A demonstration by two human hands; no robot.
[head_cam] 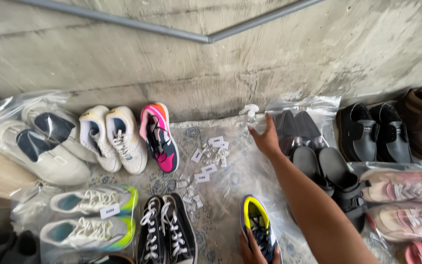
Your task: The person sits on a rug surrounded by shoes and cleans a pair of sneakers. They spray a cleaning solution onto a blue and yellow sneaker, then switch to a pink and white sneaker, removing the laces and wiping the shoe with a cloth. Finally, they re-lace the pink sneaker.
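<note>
At bottom centre, left hand gripping yellow-lined sneaker, dark laces

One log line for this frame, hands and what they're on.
left hand: holds yellow-lined sneaker | right hand: reaching at small spray bottle, contact unclear | surface: patterned mat

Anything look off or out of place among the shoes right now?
Yes. The pink sneaker by the wall has no mate beside it, while its neighbours stand in pairs. Small white tags lie scattered loose across the mat. The left hand holds a lone yellow-lined sneaker.
</note>
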